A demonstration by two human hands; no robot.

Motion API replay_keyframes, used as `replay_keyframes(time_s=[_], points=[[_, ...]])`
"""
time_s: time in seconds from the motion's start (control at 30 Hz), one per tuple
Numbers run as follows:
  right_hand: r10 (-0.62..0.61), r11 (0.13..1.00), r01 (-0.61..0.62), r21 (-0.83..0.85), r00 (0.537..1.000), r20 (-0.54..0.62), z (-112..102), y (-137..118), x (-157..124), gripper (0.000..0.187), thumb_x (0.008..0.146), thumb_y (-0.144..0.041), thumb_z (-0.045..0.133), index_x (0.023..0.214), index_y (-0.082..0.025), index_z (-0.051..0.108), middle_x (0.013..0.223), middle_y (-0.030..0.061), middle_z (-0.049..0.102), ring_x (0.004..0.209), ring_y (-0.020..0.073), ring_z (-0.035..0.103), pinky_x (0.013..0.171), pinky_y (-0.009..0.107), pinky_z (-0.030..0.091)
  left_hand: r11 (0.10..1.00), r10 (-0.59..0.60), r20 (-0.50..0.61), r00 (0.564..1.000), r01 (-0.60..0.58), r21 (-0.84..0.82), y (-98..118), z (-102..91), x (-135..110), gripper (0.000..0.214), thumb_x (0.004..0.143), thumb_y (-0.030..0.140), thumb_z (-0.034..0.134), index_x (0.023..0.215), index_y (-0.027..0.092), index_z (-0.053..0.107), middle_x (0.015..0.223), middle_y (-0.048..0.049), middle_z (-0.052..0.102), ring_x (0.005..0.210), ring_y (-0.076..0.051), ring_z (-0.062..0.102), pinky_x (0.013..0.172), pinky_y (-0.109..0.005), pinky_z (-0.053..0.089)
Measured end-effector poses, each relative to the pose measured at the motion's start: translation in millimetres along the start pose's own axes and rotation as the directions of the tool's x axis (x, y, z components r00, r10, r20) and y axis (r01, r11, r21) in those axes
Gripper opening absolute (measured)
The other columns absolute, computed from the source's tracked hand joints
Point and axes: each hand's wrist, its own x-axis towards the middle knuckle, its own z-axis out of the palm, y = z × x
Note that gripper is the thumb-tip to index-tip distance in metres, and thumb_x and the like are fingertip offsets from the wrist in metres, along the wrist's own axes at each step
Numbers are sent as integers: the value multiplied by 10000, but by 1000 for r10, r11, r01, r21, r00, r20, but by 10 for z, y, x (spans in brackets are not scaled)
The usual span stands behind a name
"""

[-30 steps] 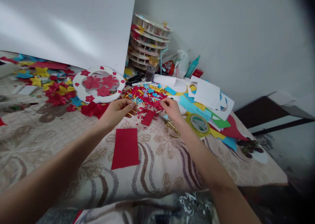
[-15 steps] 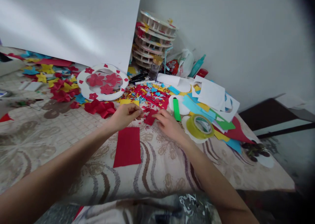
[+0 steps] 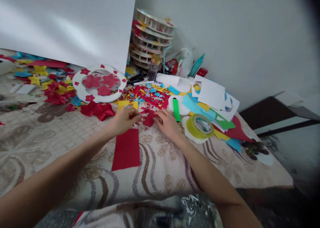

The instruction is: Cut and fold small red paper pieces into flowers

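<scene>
Both hands meet over one small red paper piece (image 3: 149, 119): my left hand (image 3: 123, 120) has its grip pressed together, thumb against fingertips at the scrap's near edge, while my right hand (image 3: 168, 123) lies on its other side with fingers only loosely curled, so I cannot tell whether that grip pinches it. A second ago my right hand was up in the confetti heap (image 3: 152, 97) beyond; it has since come down beside the scrap, which now lies between my two hands, where both can work it. Just below my left hand lies a red paper rectangle (image 3: 126, 149). Right of my right hand stand a green marker (image 3: 176, 109) and a tape roll (image 3: 199, 127). Everything rests on a patterned bedspread (image 3: 50, 141), against a pale wall (image 3: 237, 37).
</scene>
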Motion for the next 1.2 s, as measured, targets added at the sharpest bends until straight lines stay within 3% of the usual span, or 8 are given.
replay_keyframes(time_s=[0.13,0.33,0.5,0.63,0.8,0.97,1.1,1.2], points=[[128,990,-129,-53,991,-29,-2,-4,71,262,858,-334,512,1059,-170,545,984,111,562,871,241,569,733,347,445,993,9,27,1000,-12,116,7,64,-38,234,771,375,531,798,167,636,680,-34,676,623,-157,613,556,-242,442],[182,980,-178,-92,983,36,50,21,161,313,767,-394,626,974,-173,548,964,107,550,823,240,561,683,344,430,977,43,77,996,-58,205,30,110,-69,234,771,354,519,841,184,662,713,-16,673,638,-150,575,584,-244,419],[188,974,-178,141,981,-57,28,65,191,74,790,-245,577,768,-195,527,788,23,543,688,158,526,647,283,409,986,40,41,998,-46,162,22,100,-59,245,784,374,521,810,163,643,701,-26,652,638,-149,571,597,-249,426],[196,934,-141,328,971,-140,-122,-16,137,84,807,-217,516,726,-202,500,722,-3,521,626,131,495,608,258,392,989,55,-101,993,-40,145,39,89,-52,260,794,386,525,866,156,625,771,-43,646,637,-139,564,589,-245,429],[197,930,-95,355,945,-263,-296,-182,58,101,799,-218,511,701,-206,489,716,-4,481,633,131,469,594,259,373,994,54,-149,987,-39,103,44,132,-61,295,808,418,518,951,174,601,901,-56,643,670,-137,572,593,-244,439],[252,882,-123,455,939,-235,-317,-216,35,103,802,-234,517,706,-209,490,706,-4,488,622,130,460,593,265,372,998,53,-138,989,-46,51,65,198,-46,344,795,475,529,948,177,605,850,-41,649,661,-135,560,583,-239,423],[313,801,-160,577,934,-174,-296,-217,33,128,802,-264,547,702,-206,492,682,-10,486,608,123,444,576,256,362,998,53,-107,993,-48,47,81,237,0,286,727,451,626,749,167,600,611,5,602,533,-110,501,513,-235,367],[369,718,-199,667,921,-122,-288,-221,41,168,804,-310,563,695,-209,486,624,-27,458,554,111,409,524,244,329,994,80,-97,992,-72,78,104,224,19,286,781,418,567,648,165,578,540,10,567,501,-104,484,493,-233,352]])
